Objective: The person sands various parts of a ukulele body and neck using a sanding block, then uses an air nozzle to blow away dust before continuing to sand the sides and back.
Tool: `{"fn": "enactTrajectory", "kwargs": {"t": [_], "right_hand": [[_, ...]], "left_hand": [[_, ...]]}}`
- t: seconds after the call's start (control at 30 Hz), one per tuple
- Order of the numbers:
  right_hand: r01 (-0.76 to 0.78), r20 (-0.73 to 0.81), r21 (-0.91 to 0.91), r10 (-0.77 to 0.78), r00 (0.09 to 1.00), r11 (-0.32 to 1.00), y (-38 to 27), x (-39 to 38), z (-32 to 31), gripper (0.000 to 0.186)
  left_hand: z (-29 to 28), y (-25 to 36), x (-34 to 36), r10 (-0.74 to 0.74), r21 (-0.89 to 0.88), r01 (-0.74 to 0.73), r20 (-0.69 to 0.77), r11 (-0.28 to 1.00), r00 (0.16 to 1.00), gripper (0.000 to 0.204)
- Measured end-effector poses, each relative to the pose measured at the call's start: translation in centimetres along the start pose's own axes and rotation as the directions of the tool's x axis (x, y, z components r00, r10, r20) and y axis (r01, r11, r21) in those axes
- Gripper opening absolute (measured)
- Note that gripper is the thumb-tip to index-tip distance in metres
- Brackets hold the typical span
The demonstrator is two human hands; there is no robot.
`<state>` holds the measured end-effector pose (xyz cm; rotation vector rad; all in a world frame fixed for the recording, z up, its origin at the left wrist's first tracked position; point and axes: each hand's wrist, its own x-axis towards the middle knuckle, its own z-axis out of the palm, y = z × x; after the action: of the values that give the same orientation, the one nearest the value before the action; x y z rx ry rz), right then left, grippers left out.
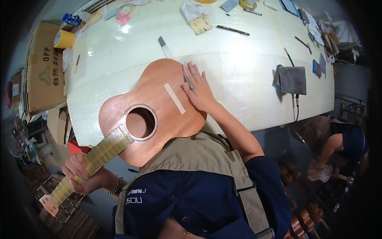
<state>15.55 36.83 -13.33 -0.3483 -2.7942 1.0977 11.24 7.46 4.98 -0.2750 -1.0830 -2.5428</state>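
Note:
A small reddish-brown wooden guitar-like instrument lies tilted over the table's front edge and my apron, with a pale strip across its body and yellow tape wrapping its neck. My left hand is wrapped round the taped neck near the pink-tan headstock. My right hand rests at the upper right edge of the body, fingers pressed on a thin grey-blue pad, which is mostly hidden under them.
The pale table holds a small blade, pencils, tape rolls, sandpaper and a dark square block with a cable. Cardboard stands at left. Another person is bent at lower right.

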Motion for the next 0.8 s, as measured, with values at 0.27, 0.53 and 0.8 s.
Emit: {"fn": "enactTrajectory", "kwargs": {"t": [0.27,0.53,0.8], "right_hand": [[0.135,0.057,-0.008,-0.134,0.989,0.991,-2.1,4.4,1.4,0.061],[0.201,0.096,0.051,-0.205,0.974,0.978,-5.1,5.2,1.1,0.062],[0.360,0.079,0.055,-0.364,0.928,0.931,-8.5,2.7,0.2,0.062]], "left_hand": [[-1.9,-0.5,0.7,-0.049,-0.059,0.052,0.055,0.997,0.997,0.018],[-1.7,0.2,0.1,-0.031,-0.024,0.032,0.052,0.999,0.998,0.019],[-2.1,-0.8,0.1,-0.019,-0.012,0.020,0.078,1.000,0.997,0.017]]}}
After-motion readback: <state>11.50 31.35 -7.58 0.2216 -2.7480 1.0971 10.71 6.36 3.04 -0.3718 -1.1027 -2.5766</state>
